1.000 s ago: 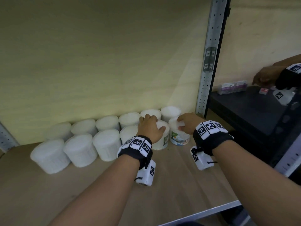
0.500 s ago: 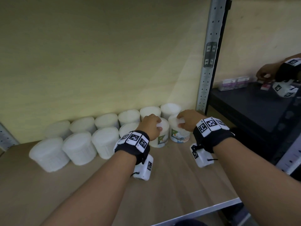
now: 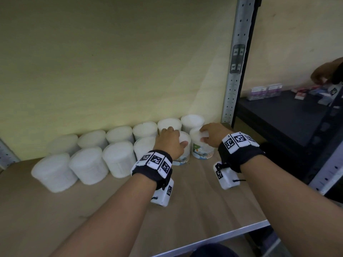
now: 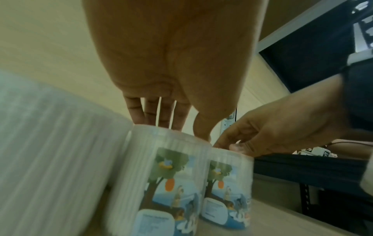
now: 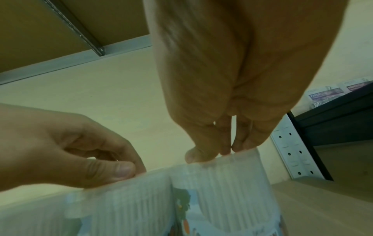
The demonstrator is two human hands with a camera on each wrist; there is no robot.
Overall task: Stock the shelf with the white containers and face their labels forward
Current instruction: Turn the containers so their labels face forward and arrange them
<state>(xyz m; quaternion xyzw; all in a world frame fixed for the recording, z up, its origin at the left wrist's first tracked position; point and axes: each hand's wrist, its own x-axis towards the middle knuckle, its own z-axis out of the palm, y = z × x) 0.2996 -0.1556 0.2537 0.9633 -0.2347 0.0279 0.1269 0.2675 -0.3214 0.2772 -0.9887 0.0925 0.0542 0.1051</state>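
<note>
Two rows of white containers (image 3: 118,160) stand at the back of the wooden shelf (image 3: 194,206). My left hand (image 3: 176,137) grips the lid of the front row's second-from-right container (image 3: 183,157); its picture label (image 4: 167,191) faces forward. My right hand (image 3: 202,134) pinches the lid rim of the rightmost front container (image 3: 202,152), whose label (image 4: 224,190) also faces forward. In the left wrist view my left hand (image 4: 177,130) sits on the lid. In the right wrist view my right hand (image 5: 216,151) holds the rim of its container (image 5: 226,188).
A perforated metal upright (image 3: 233,75) bounds the shelf on the right. Beyond it, a dark shelf (image 3: 278,119) carries small boxes (image 3: 263,92), where another person's hand (image 3: 324,71) works. The shelf's metal front edge (image 3: 222,236) lies near me.
The container under my left hand has turned, so its label now shows at the front. Both hands stay on their lids; the other person's hand has shifted along the dark shelf.
</note>
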